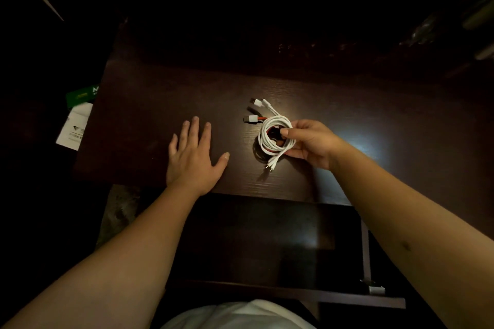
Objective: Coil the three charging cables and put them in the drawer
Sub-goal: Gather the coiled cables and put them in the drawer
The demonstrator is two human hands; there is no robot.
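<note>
A bundle of coiled cables (270,139) rests on the dark wooden desk (149,115), just right of centre. White loops lie on top, and a red cable and a dark one show beneath them. Several plugs stick out at the far side and the near side. My right hand (310,141) pinches the right side of the coils between thumb and fingers. My left hand (195,155) lies flat on the desk to the left of the bundle, fingers spread, holding nothing. Below the desk's front edge the drawer (267,243) stands pulled out, dark inside.
A green and white booklet or box (77,115) lies beyond the desk's left edge. A metal drawer rail (370,270) runs along the drawer's right side. Dim objects stand at the far right of the desk. A pale wall ledge crosses the top.
</note>
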